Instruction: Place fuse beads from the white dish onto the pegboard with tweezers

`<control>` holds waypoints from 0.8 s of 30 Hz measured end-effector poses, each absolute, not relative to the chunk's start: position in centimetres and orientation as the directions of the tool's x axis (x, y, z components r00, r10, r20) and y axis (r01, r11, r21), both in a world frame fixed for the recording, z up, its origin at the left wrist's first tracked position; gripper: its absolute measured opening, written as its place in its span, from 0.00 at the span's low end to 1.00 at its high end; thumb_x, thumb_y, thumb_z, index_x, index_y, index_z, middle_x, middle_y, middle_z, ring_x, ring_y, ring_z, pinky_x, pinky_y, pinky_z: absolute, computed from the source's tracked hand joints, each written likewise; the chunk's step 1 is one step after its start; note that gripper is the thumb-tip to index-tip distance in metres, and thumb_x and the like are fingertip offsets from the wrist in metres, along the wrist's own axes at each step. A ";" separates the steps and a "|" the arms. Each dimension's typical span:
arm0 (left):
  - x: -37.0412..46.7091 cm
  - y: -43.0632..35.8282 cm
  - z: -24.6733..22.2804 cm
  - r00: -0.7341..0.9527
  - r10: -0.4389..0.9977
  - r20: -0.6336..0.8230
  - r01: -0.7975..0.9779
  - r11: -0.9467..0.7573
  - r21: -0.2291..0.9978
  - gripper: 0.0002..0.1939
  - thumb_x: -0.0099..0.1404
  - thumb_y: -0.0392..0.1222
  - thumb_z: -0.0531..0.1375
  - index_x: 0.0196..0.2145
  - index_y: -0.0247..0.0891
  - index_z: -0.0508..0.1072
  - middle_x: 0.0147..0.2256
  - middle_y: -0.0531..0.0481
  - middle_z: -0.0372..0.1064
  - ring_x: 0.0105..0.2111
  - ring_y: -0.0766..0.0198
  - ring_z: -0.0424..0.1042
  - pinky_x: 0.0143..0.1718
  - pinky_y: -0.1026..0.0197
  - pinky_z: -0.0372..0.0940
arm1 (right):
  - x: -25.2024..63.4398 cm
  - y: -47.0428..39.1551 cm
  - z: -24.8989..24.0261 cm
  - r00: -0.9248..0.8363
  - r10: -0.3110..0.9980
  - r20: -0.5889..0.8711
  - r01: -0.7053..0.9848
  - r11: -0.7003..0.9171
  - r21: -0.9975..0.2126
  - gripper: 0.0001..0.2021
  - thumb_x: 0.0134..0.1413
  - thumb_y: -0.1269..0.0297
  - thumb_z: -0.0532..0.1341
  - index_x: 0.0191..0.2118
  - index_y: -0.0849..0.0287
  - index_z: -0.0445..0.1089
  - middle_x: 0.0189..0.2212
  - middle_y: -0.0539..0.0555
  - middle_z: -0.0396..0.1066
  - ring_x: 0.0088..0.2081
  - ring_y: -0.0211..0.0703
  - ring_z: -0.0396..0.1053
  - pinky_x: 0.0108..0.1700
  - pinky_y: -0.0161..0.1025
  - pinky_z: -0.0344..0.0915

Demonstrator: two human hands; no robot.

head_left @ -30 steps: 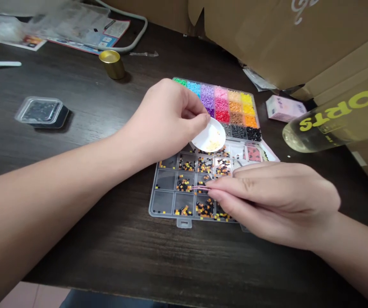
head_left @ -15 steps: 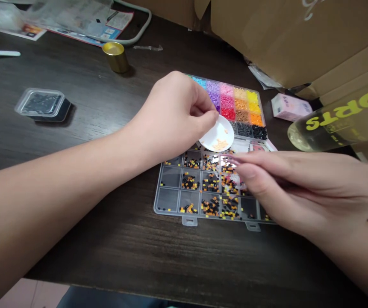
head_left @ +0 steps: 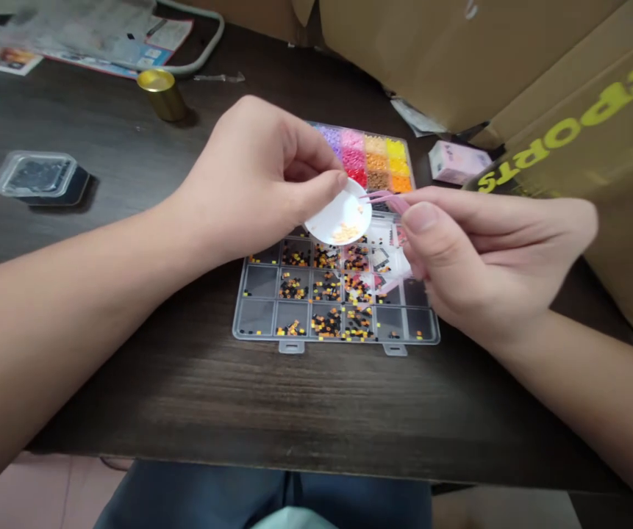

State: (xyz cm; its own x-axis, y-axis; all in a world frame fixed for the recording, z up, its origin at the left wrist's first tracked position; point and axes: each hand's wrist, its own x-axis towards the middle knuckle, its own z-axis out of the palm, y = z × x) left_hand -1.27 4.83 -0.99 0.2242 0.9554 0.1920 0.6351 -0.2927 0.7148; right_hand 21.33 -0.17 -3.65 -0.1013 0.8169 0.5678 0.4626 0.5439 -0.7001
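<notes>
Between thumb and fingers, my left hand (head_left: 272, 176) pinches the rim of a small white dish (head_left: 330, 213) with light orange beads in it. My right hand (head_left: 470, 257) is closed on pink tweezers (head_left: 390, 200), whose tips are over the dish's right edge; whether they grip a bead is too small to tell. Below the dish lies a clear compartment tray (head_left: 255, 317) with black, orange and yellow beads in several cells. Behind it, a bead box (head_left: 376, 162) sorted by colour is partly hidden by my left hand.
A lidded tub of dark beads (head_left: 43, 178) stands at the left, a gold tin (head_left: 162, 95) behind it. Plastic bags and papers (head_left: 167, 37) lie at the back left. Right of the bead box are a pink-white box (head_left: 458, 162), cardboard (head_left: 431, 59) and a yellow-lettered item (head_left: 597, 117).
The view has shifted, so the table items appear further left. My right hand has raised the tweezers from over the compartment tray to the edge of the white dish.
</notes>
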 end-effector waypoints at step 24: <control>-2.0 5.9 -1.4 -0.017 0.996 0.082 0.556 -0.059 0.829 0.12 0.65 0.49 0.70 0.32 0.37 0.89 0.24 0.51 0.78 0.23 0.64 0.69 0.39 0.51 0.78 | 23.0 2.0 -3.7 -0.123 0.860 0.495 0.480 0.488 -0.728 0.05 0.61 0.66 0.79 0.37 0.46 0.92 0.25 0.48 0.84 0.20 0.38 0.72 0.21 0.35 0.67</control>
